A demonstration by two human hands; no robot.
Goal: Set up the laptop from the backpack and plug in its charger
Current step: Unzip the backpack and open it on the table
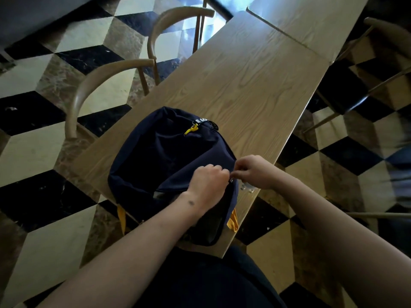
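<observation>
the navy backpack lies flat on the wooden worktop, under both hands. the left hand is curled, its grip clamped on the fabric, and just right of it the right hand has its grip pinched on the zipper pull.

Dim scene; window glare on table far end; wide-angle edge distortion, blur.

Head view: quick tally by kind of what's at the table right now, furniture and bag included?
Backpacks: 1, navy backpack, the left hand and right hand both pinching at its zipper.
Wooden tables: 2, near table and far table.
Chairs on the left side: 2, near chair and far chair.
Total: 5.
</observation>
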